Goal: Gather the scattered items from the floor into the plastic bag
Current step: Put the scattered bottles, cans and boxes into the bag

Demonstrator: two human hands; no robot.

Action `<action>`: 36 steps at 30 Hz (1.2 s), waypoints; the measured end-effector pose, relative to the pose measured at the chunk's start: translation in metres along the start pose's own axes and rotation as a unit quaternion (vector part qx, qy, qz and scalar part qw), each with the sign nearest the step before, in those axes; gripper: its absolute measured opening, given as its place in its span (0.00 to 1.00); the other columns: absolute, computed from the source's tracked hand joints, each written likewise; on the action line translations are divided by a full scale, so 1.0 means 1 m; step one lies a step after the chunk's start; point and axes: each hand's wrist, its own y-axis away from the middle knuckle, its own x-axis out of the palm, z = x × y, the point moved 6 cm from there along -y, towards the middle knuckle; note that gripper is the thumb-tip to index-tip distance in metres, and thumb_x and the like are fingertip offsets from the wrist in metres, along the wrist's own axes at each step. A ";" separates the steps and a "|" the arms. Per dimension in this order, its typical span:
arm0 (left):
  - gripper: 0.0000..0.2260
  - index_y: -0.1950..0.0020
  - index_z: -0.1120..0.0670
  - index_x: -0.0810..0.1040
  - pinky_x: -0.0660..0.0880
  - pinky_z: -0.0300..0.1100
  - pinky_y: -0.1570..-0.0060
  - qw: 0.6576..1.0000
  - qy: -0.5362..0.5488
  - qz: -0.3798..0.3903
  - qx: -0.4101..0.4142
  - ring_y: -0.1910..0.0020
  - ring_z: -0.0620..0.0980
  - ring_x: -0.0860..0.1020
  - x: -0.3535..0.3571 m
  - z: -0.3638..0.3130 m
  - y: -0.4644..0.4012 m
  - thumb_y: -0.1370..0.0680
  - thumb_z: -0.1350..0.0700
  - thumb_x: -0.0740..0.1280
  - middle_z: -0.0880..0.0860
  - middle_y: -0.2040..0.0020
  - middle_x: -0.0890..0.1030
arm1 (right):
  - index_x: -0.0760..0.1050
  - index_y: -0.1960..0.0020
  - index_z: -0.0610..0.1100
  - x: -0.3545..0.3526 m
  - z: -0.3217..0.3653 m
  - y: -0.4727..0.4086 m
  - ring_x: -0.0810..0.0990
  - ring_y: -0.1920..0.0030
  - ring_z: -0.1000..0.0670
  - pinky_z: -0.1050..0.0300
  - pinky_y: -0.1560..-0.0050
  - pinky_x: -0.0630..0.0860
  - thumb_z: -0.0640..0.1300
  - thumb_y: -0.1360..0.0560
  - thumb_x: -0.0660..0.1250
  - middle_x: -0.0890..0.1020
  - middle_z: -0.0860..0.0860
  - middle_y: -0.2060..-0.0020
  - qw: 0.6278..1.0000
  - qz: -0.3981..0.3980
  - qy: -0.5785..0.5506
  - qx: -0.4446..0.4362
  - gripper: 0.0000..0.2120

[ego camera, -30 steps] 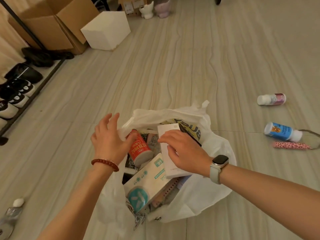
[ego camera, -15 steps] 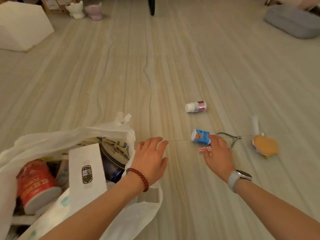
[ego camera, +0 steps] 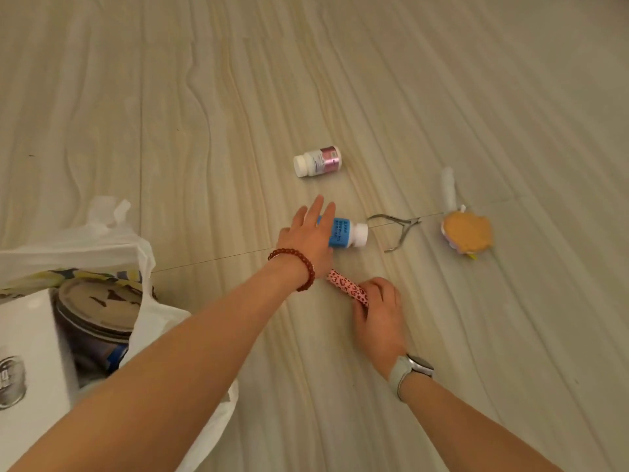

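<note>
The white plastic bag (ego camera: 144, 257) lies open at the left edge, with a white box (ego camera: 30, 338) and a round tin (ego camera: 98, 311) inside. A blue-labelled bottle (ego camera: 345, 233) lies on its side on the floor. My left hand (ego camera: 308, 235) rests palm down over its left end with the fingers stretched out and apart. Just below it, my right hand (ego camera: 377, 311) is closed around one end of a pink leopard-print stick (ego camera: 345, 284), which lies on the floor.
More items lie on the wood-pattern floor: a white bottle with a pink label (ego camera: 318, 161) beyond the hands, metal nail nippers (ego camera: 394, 229) to the right, an orange round plush thing (ego camera: 468, 231) and a white tube (ego camera: 448, 185) behind it.
The view has swung right, away from the bag. My left hand left the bag's edge and reached onto the blue bottle. My right hand dropped from the blue bottle onto the pink stick.
</note>
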 end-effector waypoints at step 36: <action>0.18 0.46 0.59 0.75 0.73 0.52 0.57 0.888 -0.172 -0.270 -0.329 0.57 0.60 0.79 -0.105 0.227 0.327 0.30 0.49 0.68 0.59 0.54 0.82 | 0.73 0.43 0.44 0.030 0.305 0.059 0.69 0.44 0.46 0.52 0.48 0.64 0.45 0.23 0.53 0.77 0.47 0.46 0.914 0.145 0.145 -0.350 0.14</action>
